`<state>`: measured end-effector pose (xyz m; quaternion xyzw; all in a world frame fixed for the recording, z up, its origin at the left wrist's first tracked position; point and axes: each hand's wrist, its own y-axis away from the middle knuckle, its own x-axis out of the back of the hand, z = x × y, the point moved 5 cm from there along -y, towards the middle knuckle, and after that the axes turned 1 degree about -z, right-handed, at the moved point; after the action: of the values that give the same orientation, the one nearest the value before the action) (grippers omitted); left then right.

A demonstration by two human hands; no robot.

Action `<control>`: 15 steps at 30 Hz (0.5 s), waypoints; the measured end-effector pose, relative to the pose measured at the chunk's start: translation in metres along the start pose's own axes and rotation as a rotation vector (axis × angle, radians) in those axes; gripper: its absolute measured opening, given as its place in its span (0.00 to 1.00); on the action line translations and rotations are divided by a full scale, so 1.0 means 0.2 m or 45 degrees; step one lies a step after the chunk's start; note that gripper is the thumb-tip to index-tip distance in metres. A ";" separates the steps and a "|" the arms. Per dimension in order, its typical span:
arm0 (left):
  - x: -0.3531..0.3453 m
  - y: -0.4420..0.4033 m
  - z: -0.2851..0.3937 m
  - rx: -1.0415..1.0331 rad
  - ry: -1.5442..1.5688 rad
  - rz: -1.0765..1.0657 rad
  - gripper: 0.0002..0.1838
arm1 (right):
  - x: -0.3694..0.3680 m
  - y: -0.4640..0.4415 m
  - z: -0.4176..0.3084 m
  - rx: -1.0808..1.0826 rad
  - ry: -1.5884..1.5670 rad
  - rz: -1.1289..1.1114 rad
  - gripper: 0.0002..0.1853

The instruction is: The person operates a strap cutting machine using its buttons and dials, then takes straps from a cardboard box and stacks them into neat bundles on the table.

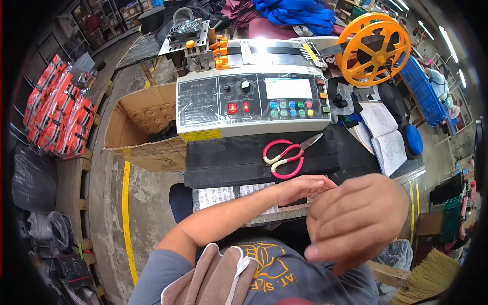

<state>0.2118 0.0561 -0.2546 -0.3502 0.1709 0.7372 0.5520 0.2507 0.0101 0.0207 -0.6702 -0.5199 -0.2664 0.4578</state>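
Observation:
My left hand (pixel 300 189) reaches in over the front of the table, fingers stretched to the right; their tips are partly covered by my other hand. Closer to the camera is my right hand (pixel 358 218), back toward me, fingers extended leftward and holding nothing I can see. Just beyond the left hand, scissors (pixel 284 158) with pink-red handles lie on black webbing strips (pixel 223 162). Behind them stands a white control-panel machine (pixel 254 99) with a small screen, knobs and coloured buttons. Black strap runs along its top from an orange reel (pixel 373 50).
An open booklet (pixel 389 147) and a blue-topped round item (pixel 413 139) lie on the right. Left of the machine is an open cardboard box (pixel 145 155). Blue webbing (pixel 295 15) is heaped behind. Orange packed bags (pixel 61 112) are stacked far left; a broom (pixel 429 277) is lower right.

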 end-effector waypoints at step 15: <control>0.06 -0.03 -0.04 0.087 0.111 0.153 0.42 | 0.23 0.74 0.99 -1.694 0.120 0.885 0.30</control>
<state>0.2189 0.0617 -0.2688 -0.3520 0.2407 0.7467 0.5105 0.3806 0.2009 -0.0778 -0.9188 0.0126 -0.3928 0.0357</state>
